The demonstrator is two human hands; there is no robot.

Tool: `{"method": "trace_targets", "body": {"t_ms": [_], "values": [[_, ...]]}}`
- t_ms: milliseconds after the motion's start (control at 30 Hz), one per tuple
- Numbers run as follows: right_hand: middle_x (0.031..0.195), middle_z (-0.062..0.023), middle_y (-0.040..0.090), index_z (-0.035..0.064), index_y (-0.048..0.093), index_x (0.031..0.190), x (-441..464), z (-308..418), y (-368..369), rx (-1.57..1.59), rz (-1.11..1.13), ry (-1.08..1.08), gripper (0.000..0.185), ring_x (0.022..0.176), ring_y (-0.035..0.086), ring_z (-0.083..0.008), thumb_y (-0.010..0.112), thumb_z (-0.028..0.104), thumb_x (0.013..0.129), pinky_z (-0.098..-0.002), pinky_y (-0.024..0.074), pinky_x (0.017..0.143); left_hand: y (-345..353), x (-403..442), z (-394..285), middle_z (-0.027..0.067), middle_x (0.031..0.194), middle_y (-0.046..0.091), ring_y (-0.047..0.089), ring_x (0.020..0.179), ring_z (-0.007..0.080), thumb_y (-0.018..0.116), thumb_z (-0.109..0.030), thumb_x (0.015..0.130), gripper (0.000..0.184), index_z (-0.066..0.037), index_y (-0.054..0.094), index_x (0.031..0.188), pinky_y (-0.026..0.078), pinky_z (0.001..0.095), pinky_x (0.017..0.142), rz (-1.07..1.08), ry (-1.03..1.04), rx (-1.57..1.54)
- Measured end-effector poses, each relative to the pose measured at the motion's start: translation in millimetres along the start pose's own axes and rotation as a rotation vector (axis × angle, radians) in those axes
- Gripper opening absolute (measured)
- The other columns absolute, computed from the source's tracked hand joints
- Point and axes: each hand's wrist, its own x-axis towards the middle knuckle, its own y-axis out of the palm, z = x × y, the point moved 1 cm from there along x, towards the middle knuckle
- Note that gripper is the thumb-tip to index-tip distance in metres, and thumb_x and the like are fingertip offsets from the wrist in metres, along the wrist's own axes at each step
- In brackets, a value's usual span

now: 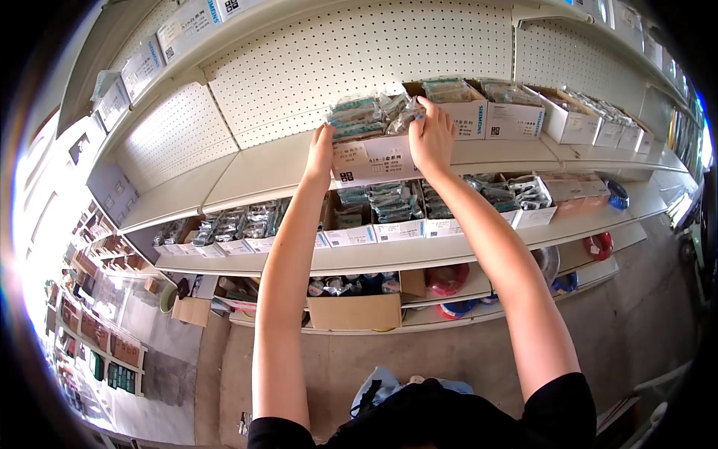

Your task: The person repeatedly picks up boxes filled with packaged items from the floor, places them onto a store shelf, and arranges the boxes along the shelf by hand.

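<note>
A white cardboard box [374,159] full of plastic-wrapped packets [357,118] is at the upper shelf's front edge, between my two hands. My left hand [321,153] grips its left end, with the fingers partly hidden behind the side. At the right end, my right hand [431,138] holds the box, its fingers over the top corner beside the packets. The box's front, with printed labels and a square code, faces me. Directly to its right stands a similar open box [469,120] on the same shelf.
More packet boxes [516,120] line the upper shelf [262,170] to the right. Below, another shelf holds a row of open boxes [400,228]. A brown carton [355,310] and red and blue rolls [447,278] sit lower. Boxes [187,30] stand overhead.
</note>
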Motion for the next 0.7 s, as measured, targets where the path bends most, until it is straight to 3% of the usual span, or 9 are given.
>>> {"method": "trace_targets", "body": {"t_ms": [67, 167, 367, 467, 500, 700], "values": [[0.107, -0.0142, 0.059, 0.0074, 0.052, 0.114, 4.0, -7.5, 5.0, -0.062, -0.095, -0.104, 0.033, 0.103, 0.051, -0.0322, 0.046, 0.018, 0.083, -0.0472, 0.0332, 0.094, 5.4, -0.9, -7.6, 0.0124, 0.121, 0.05, 0.048, 0.096, 0.0185, 0.046, -0.03, 0.088, 0.054, -0.01, 0.035, 0.138, 0.04, 0.0299, 0.083, -0.014, 0.036, 0.036], [0.108, -0.0152, 0.058, 0.0071, 0.05, 0.117, 9.0, -16.9, 11.6, -0.054, -0.047, -0.164, 0.036, 0.104, 0.051, -0.0324, 0.049, 0.014, 0.082, -0.0491, 0.0329, 0.095, 19.4, -10.0, -25.3, 0.011, 0.125, 0.048, 0.047, 0.103, 0.0174, 0.047, -0.025, 0.089, 0.06, -0.014, 0.027, 0.144, 0.038, 0.0297, 0.087, -0.024, 0.104, 0.029], [0.113, -0.0154, 0.058, 0.007, 0.047, 0.121, 12.3, -22.4, 33.6, -0.115, -0.072, -0.147, 0.041, 0.113, 0.048, -0.0338, 0.05, 0.014, 0.081, -0.054, 0.0282, 0.102, 4.0, 26.0, -4.8, 0.0099, 0.123, 0.049, 0.046, 0.107, 0.0169, 0.047, -0.028, 0.092, 0.056, -0.017, 0.027, 0.143, 0.036, 0.0317, 0.092, 0.116, 0.097, 0.065], [0.114, -0.0147, 0.058, 0.0071, 0.047, 0.122, 16.3, -24.1, 38.9, -0.171, -0.055, -0.141, 0.041, 0.118, 0.046, -0.0345, 0.05, 0.015, 0.081, -0.0546, 0.0272, 0.103, 8.6, 28.8, -8.3, 0.0104, 0.128, 0.046, 0.047, 0.105, 0.0186, 0.039, -0.029, 0.095, 0.049, -0.022, 0.029, 0.142, 0.04, 0.0301, 0.085, 0.086, 0.088, 0.117], [0.113, -0.0154, 0.058, 0.0065, 0.047, 0.121, 17.9, -24.4, 40.7, -0.175, -0.024, -0.124, 0.041, 0.119, 0.045, -0.0349, 0.05, 0.016, 0.082, -0.055, 0.0263, 0.104, 8.4, 32.3, -8.6, 0.0096, 0.125, 0.048, 0.048, 0.095, 0.0146, 0.039, -0.031, 0.095, 0.049, -0.022, 0.029, 0.142, 0.041, 0.0292, 0.078, 0.087, 0.085, 0.141], [0.11, -0.0159, 0.059, 0.0042, 0.052, 0.113, 24.9, -29.2, 53.3, -0.223, 0.0, -0.117, 0.033, 0.118, 0.046, -0.0346, 0.049, 0.016, 0.082, -0.0543, 0.0258, 0.104, 3.9, 62.2, 4.9, 0.0079, 0.112, 0.052, 0.04, 0.074, 0.0114, 0.039, -0.033, 0.096, 0.05, -0.022, 0.027, 0.143, 0.037, 0.0253, 0.063, 0.148, 0.084, 0.098]]}}
